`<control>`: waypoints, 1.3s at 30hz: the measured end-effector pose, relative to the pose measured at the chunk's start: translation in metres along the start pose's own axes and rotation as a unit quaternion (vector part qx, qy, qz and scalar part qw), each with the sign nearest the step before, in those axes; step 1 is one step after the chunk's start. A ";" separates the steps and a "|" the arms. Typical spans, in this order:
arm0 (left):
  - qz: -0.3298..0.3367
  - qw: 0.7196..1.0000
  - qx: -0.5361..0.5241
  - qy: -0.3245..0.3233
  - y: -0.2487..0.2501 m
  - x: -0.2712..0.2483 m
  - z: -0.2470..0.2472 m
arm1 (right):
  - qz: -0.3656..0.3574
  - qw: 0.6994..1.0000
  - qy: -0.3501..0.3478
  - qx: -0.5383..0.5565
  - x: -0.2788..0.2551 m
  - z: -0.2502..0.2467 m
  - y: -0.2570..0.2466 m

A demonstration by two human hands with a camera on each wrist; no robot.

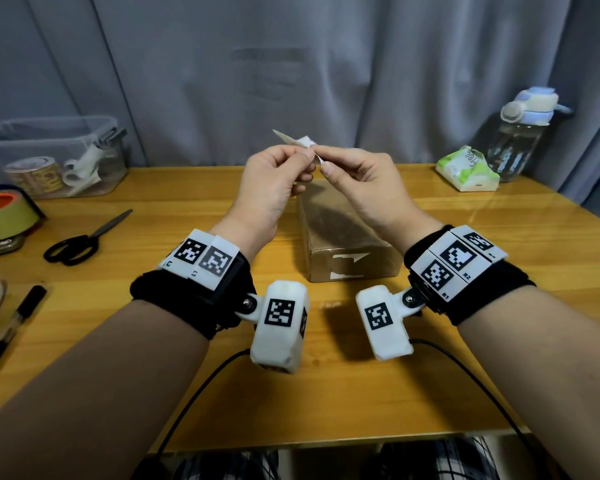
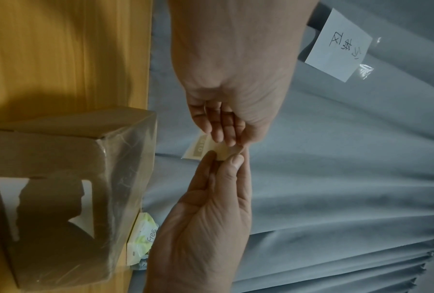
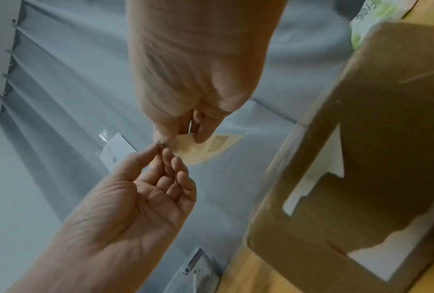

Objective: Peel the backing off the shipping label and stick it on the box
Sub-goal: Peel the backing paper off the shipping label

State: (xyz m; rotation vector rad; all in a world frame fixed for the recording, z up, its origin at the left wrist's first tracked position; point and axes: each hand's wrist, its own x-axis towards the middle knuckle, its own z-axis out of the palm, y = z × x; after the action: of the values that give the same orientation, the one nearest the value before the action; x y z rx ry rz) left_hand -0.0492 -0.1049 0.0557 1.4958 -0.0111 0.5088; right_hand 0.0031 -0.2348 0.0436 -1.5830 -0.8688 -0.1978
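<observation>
A small pale shipping label [image 1: 298, 142] with its backing is held up in the air above the far end of the brown cardboard box [image 1: 343, 237]. My left hand [image 1: 305, 155] pinches it between thumb and forefinger. From the other side, my right hand [image 1: 323, 168] pinches its near corner, where a layer curls up. In the left wrist view the label [image 2: 200, 146] sticks out between my left hand [image 2: 223, 140] and right hand [image 2: 225, 158]. The right wrist view shows the label [image 3: 205, 150] with printed letters. The box [image 2: 60, 158] is taped and has torn white remnants on its near side.
On the wooden table [image 1: 326, 393], scissors [image 1: 87, 240], a marker [image 1: 25, 306] and a tape roll [image 1: 4, 213] lie at the left. A plastic bin [image 1: 49, 157] stands at the back left. A tissue pack [image 1: 465, 171] and water bottle [image 1: 520, 133] stand at the back right.
</observation>
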 end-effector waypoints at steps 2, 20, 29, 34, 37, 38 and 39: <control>-0.005 1.000 -0.004 0.002 0.000 0.000 0.000 | 0.000 1.000 0.006 -0.004 0.001 0.000 0.001; 0.090 0.995 0.050 -0.017 -0.002 -0.001 -0.001 | -0.005 0.998 0.051 0.026 -0.003 0.000 -0.006; 0.144 0.982 0.109 -0.050 -0.002 0.002 -0.008 | 0.027 0.999 0.003 0.028 -0.004 -0.008 -0.016; 0.149 0.978 0.125 -0.072 -0.001 0.001 -0.010 | 0.034 0.999 -0.006 0.020 -0.003 -0.007 -0.018; 0.150 0.977 0.131 -0.078 -0.001 0.000 -0.012 | 0.038 0.999 -0.007 0.017 -0.003 -0.007 -0.018; 0.151 0.976 0.133 -0.079 -0.001 0.000 -0.012 | 0.040 0.999 -0.007 0.017 -0.003 -0.006 -0.018; 0.150 0.976 0.134 -0.079 -0.002 0.000 -0.012 | 0.043 0.999 -0.007 0.016 -0.003 -0.006 -0.019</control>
State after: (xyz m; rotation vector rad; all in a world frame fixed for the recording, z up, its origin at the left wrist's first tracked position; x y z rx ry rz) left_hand -0.0523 -0.0930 0.0530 1.8096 -0.3084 0.6517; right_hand -0.0085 -0.2427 0.0576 -1.5896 -0.8096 -0.1113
